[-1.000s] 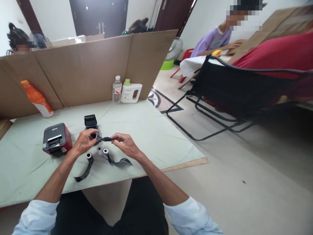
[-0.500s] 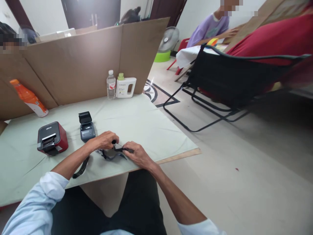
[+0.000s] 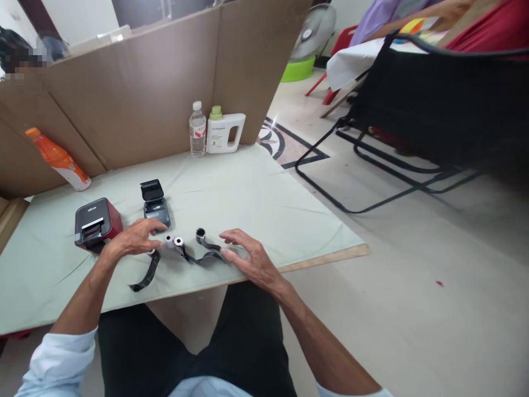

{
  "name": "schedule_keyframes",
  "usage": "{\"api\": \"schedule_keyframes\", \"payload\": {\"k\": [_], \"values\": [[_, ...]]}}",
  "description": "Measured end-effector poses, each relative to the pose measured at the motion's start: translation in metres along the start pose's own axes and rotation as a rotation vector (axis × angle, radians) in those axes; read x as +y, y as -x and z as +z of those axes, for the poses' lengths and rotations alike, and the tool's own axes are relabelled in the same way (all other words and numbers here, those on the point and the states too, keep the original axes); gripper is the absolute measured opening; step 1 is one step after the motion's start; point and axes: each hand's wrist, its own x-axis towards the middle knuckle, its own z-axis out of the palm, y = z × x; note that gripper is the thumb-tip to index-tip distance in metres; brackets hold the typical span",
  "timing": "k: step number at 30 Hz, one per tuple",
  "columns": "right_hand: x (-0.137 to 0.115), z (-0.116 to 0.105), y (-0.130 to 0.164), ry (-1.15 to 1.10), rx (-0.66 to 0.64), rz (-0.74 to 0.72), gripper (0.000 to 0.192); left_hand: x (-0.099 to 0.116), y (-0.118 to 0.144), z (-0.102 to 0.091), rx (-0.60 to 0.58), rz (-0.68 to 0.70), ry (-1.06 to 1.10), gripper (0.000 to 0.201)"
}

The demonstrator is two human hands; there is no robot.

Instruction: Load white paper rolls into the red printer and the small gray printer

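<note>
- Left hand (image 3: 131, 238) rests loose and spread on the surface (image 3: 248, 198), just in front of the small dark printer (image 3: 156, 206), gripping nothing.
- Right hand (image 3: 248, 255) lies open, fingertips at the dark ribbon (image 3: 204, 256).
- Small rolls (image 3: 178, 241) lie between both hands, just in front of the printer.

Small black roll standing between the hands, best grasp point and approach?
Pinch the black roll across its round sides, coming from above: it stands on end with its core opening up. Its loose strip trails toward the right hand, so come from the far or left side.
</note>
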Motion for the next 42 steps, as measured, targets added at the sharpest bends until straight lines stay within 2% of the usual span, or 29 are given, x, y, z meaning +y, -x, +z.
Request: {"api": "schedule_keyframes", "payload": {"k": [3, 7, 9, 15, 21, 24, 27, 29, 31, 33, 37, 39, 42], "values": [[-0.009, 0.009, -0.003, -0.006, 0.062, -0.055, 0.021, 0.001, 0.004, 0.026, 0.043, -0.039, -0.034, 0.044], [-0.018, 0.019, -0.008, -0.007, 0.107, -0.090, 0.020, 0.009, -0.002, 0.045, 0.097, -0.064, 0.012, 0.019], [-0.019, 0.020, -0.009, -0.006, 0.118, -0.093, 0.020, 0.010, -0.001, 0.045, 0.105, -0.054, 0.066, 0.016], [-0.019, 0.023, -0.009, -0.017, 0.115, -0.090, 0.017, 0.002, 0.017, 0.034, 0.191, -0.105, 0.264, 0.034], [-0.030, 0.034, -0.016, -0.049, 0.095, -0.114, 0.018, 0.005, 0.024, 0.024, 0.276, -0.085, 0.423, 0.026], [-0.040, 0.040, -0.024, -0.029, 0.003, -0.128, 0.030, 0.015, 0.025, 0.020, 0.326, -0.045, 0.436, 0.024], [-0.050, 0.050, -0.031, 0.073, -0.114, -0.189, 0.055, 0.024, 0.024, 0.020, 0.340, -0.013, 0.501, 0.020], [-0.053, 0.061, -0.034, 0.192, -0.149, -0.244, 0.071, 0.027, 0.023, 0.024, 0.347, -0.013, 0.588, 0.020], [-0.053, 0.074, -0.037, 0.292, -0.142, -0.303, 0.076, 0.027, 0.021, 0.030, 0.350, -0.018, 0.690, 0.023], [-0.050, 0.087, -0.041, 0.335, -0.102, -0.368, 0.069, 0.024, 0.019, 0.036, 0.346, -0.026, 0.770, 0.027], [-0.037, 0.103, -0.054, 0.348, 0.002, -0.454, 0.039, 0.007, 0.015, 0.039, 0.394, -0.059, 0.780, 0.030], [-0.032, 0.104, -0.066, 0.361, -0.008, -0.454, 0.031, -0.006, 0.011, 0.037, 0.443, -0.056, 0.729, 0.029], [-0.029, 0.104, -0.090, 0.399, -0.090, -0.422, 0.024, -0.029, -0.003, 0.030, 0.528, -0.022, 0.615, 0.026]]}}
